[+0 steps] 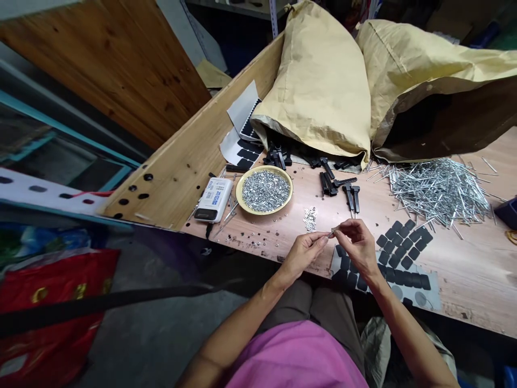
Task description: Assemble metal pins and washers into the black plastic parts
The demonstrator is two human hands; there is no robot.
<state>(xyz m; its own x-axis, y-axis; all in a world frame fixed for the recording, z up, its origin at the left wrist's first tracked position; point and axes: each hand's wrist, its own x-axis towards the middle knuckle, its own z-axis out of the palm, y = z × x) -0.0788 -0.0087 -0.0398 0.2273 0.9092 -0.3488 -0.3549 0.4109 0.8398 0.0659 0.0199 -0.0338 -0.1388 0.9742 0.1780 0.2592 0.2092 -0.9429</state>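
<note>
My left hand [304, 253] and my right hand [357, 245] meet above the front edge of the table. Thumb and fingers of both are pinched around a small metal piece [331, 234], too small to name exactly. Just beyond my left hand lies a little heap of small nuts [311, 220]. Black plastic parts [350, 197] with metal rods in them rest past my right hand. Beneath and beside my right wrist is a sheet of black rounded pads [404, 276], with more loose pads [405, 242] above it.
A yellow bowl [239, 200] full of small metal nuts stands at left, beside a white power bank [215, 197]. Many metal rods [440, 188] are piled at right. Two large paper sacks [323, 81] lie behind. A wooden board [194, 145] walls the table's left side.
</note>
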